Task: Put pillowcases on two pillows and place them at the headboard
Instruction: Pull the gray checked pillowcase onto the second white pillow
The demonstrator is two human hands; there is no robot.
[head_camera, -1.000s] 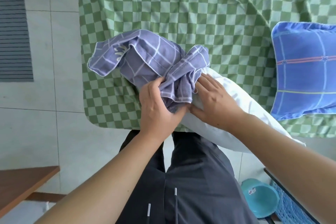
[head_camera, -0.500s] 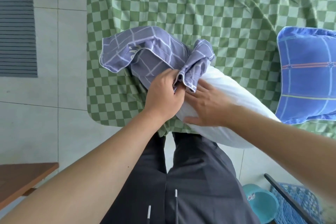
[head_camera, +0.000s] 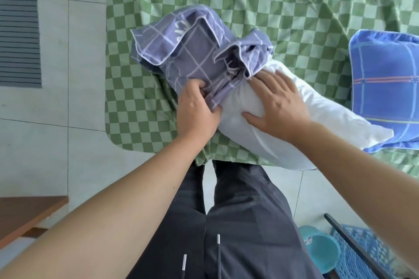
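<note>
Pillowcase (head_camera: 199, 52): purple, checked, bunched over the 10 o'clock end of the white pillow (head_camera: 294, 118).
White pillow: lies slantwise across the green checkered sheet (head_camera: 272, 2) at the bed's near edge, bare toward 4 o'clock.
Left hand (head_camera: 195, 108): fingers curled into the pillowcase hem.
Right hand (head_camera: 276, 104): flat, fingers spread, pressing the pillow.
Blue pillow (head_camera: 385, 84): cased, at 3 o'clock, touching the white pillow's corner.
</note>
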